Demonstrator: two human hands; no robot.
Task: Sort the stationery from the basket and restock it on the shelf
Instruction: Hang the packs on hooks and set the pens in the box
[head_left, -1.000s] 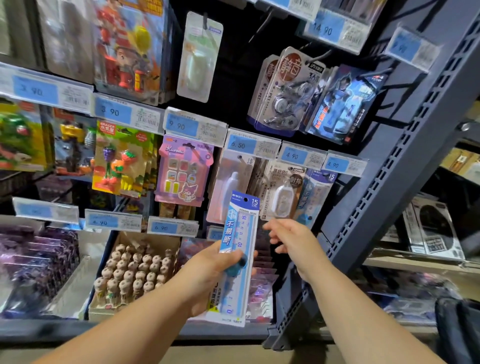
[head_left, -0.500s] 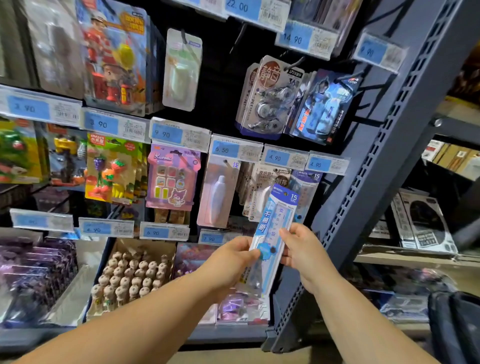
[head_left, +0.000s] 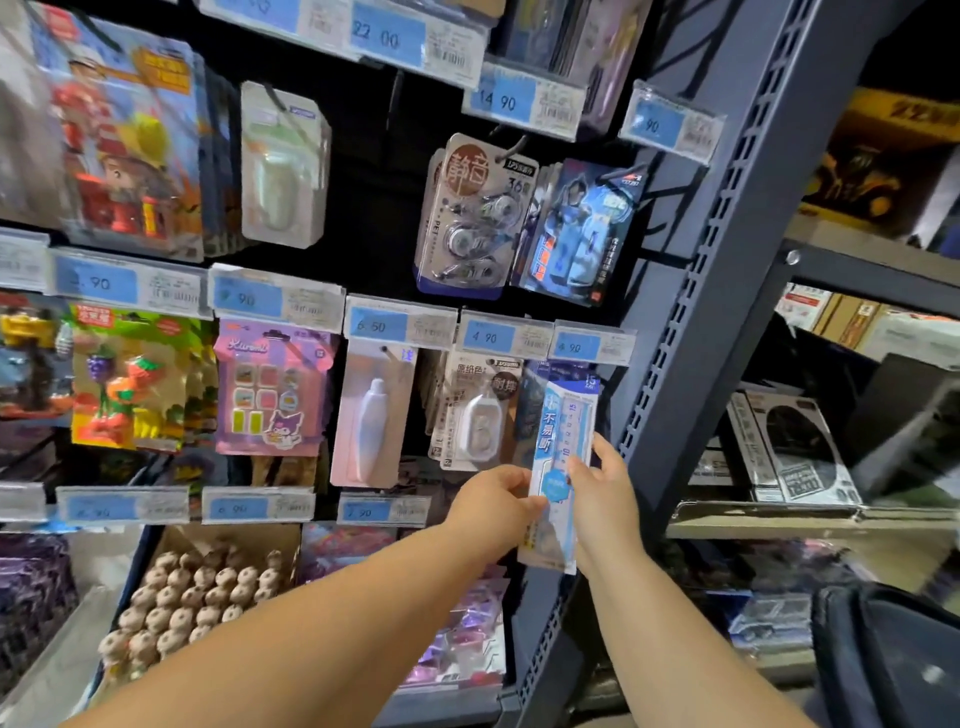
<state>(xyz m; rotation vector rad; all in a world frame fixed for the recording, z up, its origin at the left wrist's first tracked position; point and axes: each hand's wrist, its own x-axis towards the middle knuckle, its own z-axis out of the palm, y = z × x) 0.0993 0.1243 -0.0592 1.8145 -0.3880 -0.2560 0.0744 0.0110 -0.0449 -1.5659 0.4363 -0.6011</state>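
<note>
**Ruler pack at the peg**

Held the ruler pack (head_left: 563, 457) upright in both hands, just under the rightmost price tag (head_left: 589, 345) and beside the shelf upright (head_left: 727, 260). Pinched its left edge in the fingers (head_left: 522, 486) of the left hand (head_left: 493, 506), and its right edge in the fingers (head_left: 576, 465) of the right hand (head_left: 608, 499). Probably needed the pack's top hole lined up with the peg, hidden behind that tag. Called then for a level push back, without bending the card.
</note>
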